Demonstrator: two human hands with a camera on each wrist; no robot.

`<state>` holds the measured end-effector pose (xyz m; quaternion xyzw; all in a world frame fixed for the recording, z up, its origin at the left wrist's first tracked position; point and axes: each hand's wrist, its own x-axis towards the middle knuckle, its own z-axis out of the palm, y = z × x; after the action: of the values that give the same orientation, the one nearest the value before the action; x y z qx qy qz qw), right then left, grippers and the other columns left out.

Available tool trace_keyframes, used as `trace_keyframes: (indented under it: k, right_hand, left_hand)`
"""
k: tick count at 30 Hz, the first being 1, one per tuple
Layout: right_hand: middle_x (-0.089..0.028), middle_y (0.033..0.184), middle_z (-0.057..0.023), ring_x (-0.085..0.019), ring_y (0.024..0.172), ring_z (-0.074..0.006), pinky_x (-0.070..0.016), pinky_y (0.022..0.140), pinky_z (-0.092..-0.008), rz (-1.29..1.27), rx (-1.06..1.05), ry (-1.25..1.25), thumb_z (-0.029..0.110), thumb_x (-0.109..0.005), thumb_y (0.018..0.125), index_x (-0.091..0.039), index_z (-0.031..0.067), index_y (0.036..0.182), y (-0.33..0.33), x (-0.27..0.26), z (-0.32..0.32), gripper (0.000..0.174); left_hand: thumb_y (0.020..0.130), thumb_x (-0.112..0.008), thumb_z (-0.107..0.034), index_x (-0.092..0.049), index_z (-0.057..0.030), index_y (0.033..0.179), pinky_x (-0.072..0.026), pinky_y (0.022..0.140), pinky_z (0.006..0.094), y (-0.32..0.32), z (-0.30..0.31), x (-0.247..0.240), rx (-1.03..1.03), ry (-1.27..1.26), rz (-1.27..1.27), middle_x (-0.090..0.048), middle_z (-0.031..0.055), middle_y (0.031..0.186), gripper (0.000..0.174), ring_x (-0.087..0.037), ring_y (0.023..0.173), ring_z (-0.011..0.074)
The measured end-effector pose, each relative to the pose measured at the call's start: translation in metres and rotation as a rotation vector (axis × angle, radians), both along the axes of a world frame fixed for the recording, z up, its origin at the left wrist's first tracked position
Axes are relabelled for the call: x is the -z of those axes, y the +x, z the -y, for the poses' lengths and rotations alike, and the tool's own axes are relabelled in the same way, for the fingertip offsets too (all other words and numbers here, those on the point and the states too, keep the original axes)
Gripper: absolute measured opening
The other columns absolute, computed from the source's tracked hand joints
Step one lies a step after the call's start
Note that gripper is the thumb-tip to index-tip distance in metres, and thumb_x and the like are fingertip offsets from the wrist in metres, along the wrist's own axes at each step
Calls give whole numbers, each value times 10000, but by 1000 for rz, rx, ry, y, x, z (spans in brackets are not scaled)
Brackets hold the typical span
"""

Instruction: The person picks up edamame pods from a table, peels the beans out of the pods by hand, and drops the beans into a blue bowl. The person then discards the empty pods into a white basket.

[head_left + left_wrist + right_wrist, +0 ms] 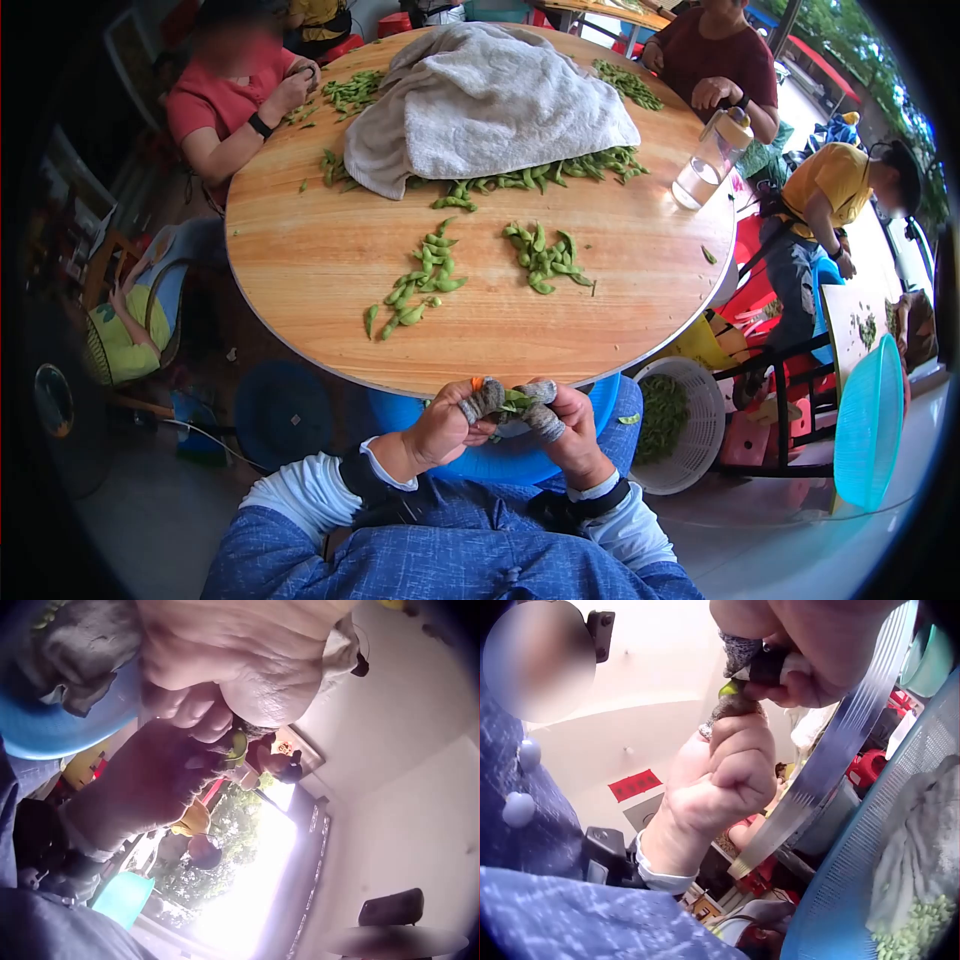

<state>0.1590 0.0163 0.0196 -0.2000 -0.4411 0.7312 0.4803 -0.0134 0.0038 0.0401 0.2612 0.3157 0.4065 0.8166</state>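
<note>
Both hands meet over a blue basket (480, 462) at the table's near edge. The left hand (447, 425), with grey coverings on its fingertips, pinches a green pod (516, 401). From the other side, the right hand (568, 428), its fingertips also covered, grips the same pod. A bit of green (728, 689) shows between the two hands in the right wrist view, and a pod (238, 747) shows at the fingers in the left wrist view. Two loose groups of pods, one at left (425, 275) and one at right (545, 257), lie on the tabletop.
A grey towel (500, 100) covers a pod heap on the round table (300, 260). A bottle (712, 160) stands at right. Below the table's right side is a white basket of pods (662, 415). Shelled beans (915, 930) and cloth lie in the blue basket. Several people sit around.
</note>
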Motion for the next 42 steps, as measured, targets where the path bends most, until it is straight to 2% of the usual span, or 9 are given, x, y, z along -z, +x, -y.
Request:
trace_keyframes:
  k: [3,9,19,22,25,29,32,36,42]
  right_hand:
    - [-577,892,-5,-524,811,-85,-427,736,-228,46,4,-10,88,-555,824,-545,-14,990,2,-3,-2,196]
    - [-586,795,-60,-527,728,-115,-420,669,-241,493,134,202,49,-562,785,-560,-26,924,-1,-24,4,159]
    - [-473,642,-148,-492,590,-318,-394,542,-336,783,244,585,-48,-601,590,-543,-7,769,-8,-38,5,192]
    - [-568,761,-89,-550,688,-198,-425,610,-275,853,177,577,-57,-575,690,-579,-10,850,-3,-30,8,167]
    - [-583,807,-61,-534,707,-123,-421,604,-241,698,354,312,-6,-567,754,-589,0,844,24,-24,13,93]
    - [-571,789,0,-526,650,-73,-416,596,-180,534,815,-106,72,-557,803,-570,8,969,114,-4,9,178]
    - [-543,783,28,-500,630,-42,-396,551,-154,536,814,-339,94,-541,815,-527,17,1047,164,10,25,245]
    - [-540,815,22,-494,635,-39,-394,552,-152,494,786,-312,94,-538,823,-531,18,1038,147,16,29,228]
    - [-578,777,1,-475,637,-33,-342,527,-153,571,526,-57,146,-545,826,-578,3,991,59,-20,11,221]
  left_hand:
    - [906,-404,-272,-542,-62,919,-278,440,182,-6,-7,0,94,-134,148,-400,-23,583,251,-339,492,51]
    - [873,-491,-274,-525,-27,840,-383,547,204,-5,-11,-20,56,694,-592,-507,-11,680,251,-455,622,60]
    - [734,-380,45,-532,-13,821,-377,586,225,-5,-7,-10,75,335,-517,-496,-10,721,184,-430,676,68]
    - [728,-383,23,-537,-21,899,-376,626,220,-1,-1,7,49,320,-503,-504,-1,755,235,-448,694,72]
    - [719,-449,4,-540,-17,956,-393,649,240,-10,1,8,334,583,-884,-534,37,787,255,-484,715,102]
    - [720,-562,-67,-518,-17,1038,-444,601,345,-29,-14,-37,144,815,-1366,-585,164,735,325,-578,677,293]
    - [741,-547,-132,-540,-31,1003,-440,544,391,-43,-55,-35,-154,1117,-1679,-580,166,670,281,-574,619,321]
    - [746,-510,-147,-559,-23,838,-435,502,398,-59,-103,-17,-39,1189,-2021,-572,146,617,162,-581,586,309]
    - [724,-550,-126,-561,-30,754,-421,517,410,-45,-96,-19,56,1260,-1942,-561,160,614,102,-565,589,320]
